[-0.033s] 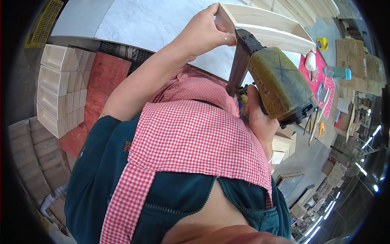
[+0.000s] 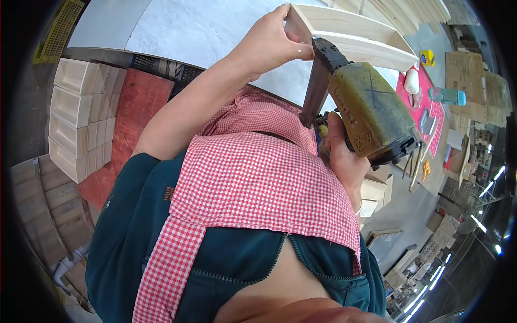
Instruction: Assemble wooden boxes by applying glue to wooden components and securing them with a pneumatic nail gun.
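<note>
My left hand (image 2: 273,44) grips the near left end of a pale, narrow wooden box (image 2: 358,47), thumb on one side and fingers round the end board. The box has long side boards and lies on the white worktop. In my right hand (image 2: 344,156) is a worn yellow and black nail gun (image 2: 374,105), held by its handle, which its body partly hides. The gun's dark nose meets the corner of the box, close beside my left thumb. Its long brown magazine slants down toward my checked apron. Whether the nose presses on the wood I cannot tell.
Several wooden boxes (image 2: 67,107) are stacked at left by a red board (image 2: 132,102). Wooden strips (image 2: 414,13) lie beyond the worktop (image 2: 177,32). On the right side table are a white roll (image 2: 411,82), a teal bottle (image 2: 447,96) and hand tools. A yellow crate (image 2: 58,29) stands far left.
</note>
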{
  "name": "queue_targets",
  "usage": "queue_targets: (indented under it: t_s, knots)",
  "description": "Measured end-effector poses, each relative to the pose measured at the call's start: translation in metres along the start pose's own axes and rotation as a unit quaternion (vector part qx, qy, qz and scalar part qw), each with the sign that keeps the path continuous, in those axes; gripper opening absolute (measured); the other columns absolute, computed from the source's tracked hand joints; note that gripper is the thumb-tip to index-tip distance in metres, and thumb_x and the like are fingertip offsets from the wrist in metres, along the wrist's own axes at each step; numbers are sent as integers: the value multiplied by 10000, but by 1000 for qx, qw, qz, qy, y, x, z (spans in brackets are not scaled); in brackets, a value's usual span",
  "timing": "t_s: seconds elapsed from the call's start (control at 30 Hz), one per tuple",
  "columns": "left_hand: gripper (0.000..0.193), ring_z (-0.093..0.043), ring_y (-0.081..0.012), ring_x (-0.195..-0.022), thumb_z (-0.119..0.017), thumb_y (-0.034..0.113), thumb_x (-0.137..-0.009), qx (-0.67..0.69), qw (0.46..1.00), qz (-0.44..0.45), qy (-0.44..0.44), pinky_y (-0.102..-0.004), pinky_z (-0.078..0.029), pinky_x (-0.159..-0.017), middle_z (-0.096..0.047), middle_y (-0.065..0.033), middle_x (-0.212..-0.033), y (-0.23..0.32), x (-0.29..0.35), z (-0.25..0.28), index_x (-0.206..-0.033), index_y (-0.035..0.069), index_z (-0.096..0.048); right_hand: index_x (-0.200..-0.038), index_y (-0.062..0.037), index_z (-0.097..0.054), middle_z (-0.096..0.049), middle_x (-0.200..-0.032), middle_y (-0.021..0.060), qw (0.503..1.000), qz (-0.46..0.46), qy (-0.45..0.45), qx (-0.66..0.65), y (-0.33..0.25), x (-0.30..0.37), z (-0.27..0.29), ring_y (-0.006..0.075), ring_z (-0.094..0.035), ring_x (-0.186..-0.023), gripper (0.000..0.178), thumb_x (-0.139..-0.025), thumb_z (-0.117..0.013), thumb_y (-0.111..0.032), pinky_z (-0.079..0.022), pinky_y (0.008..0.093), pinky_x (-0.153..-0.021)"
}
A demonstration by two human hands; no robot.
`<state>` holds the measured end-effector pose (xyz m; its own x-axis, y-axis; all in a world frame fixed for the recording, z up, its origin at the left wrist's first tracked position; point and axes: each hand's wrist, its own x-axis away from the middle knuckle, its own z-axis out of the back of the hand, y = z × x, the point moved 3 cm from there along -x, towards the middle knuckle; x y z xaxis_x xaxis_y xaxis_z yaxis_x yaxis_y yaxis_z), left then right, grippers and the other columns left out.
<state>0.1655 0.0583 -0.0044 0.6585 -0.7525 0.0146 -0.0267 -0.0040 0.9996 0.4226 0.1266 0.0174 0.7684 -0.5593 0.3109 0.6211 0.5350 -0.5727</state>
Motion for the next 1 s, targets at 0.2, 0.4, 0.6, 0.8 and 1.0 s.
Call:
queue_targets:
  t_s: [0.2,0.4,0.6,0.8,1.0]
  knots:
    - [664,-638,-240,-940,-781,136,-767,-3,1000,1,18,-307,-537,-795,-640,-199,-1107,0,0,-1,-1331,-22,-470,-1529,-294,-425,-278,-1644,37,995,71,11,70,-3,-2,-1,254,-472,-1394,499,-1043,-517,-226,-514,324,-1051]
    - [684,-637,-238,-932,-780,133,-770,-11,1000,4,18,-287,-533,-783,-635,-197,-1093,-5,-1,0,-1352,-26,-458,-1518,-297,-441,-277,-1645,27,996,48,23,72,-3,-3,-2,258,-496,-1374,492,-1037,-534,-260,-524,308,-1033]
    - [598,-636,-229,-927,-780,86,-768,58,997,30,28,-261,-528,-785,-632,-184,-1062,-6,0,4,-1279,-52,-502,-1491,-266,-464,-359,-1580,55,997,-36,36,-61,-6,-4,-1,273,-538,-1321,509,-1000,-597,-288,-560,320,-971]
    - [430,-634,-215,-923,-775,9,-785,250,963,94,22,-245,-524,-799,-629,-166,-1038,4,-3,10,-1148,-82,-562,-1410,-142,-528,-536,-1422,150,977,-96,82,-175,-33,-3,8,302,-630,-1197,551,-913,-726,-274,-617,358,-860]
    - [349,-630,-208,-923,-774,-15,-804,265,959,99,7,-246,-523,-815,-626,-159,-1033,13,-1,12,-1088,-78,-581,-1313,-43,-563,-637,-1274,208,970,-21,139,-196,-28,-6,4,317,-686,-1088,542,-857,-787,-230,-630,356,-820]
